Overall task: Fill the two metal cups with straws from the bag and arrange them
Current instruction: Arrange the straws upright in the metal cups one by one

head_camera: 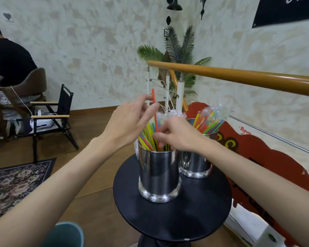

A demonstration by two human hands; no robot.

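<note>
Two shiny metal cups stand on a small round black table (171,218). The near cup (159,175) holds several loose coloured straws (148,134). The far cup (194,164) holds a clear bag of straws (210,120) standing upright. My left hand (130,122) is above the near cup and pinches a red straw (154,107) near its top, lifted above the others. My right hand (177,136) reaches into the near cup's straws, fingers curled among them; what it grips is unclear.
A wooden handrail (239,75) runs behind the table on white posts. A red cut-out board (257,157) leans at the right. A folding chair (55,118), a patterned rug (16,184) and a seated person (7,65) are at the left. A potted palm (178,50) stands behind.
</note>
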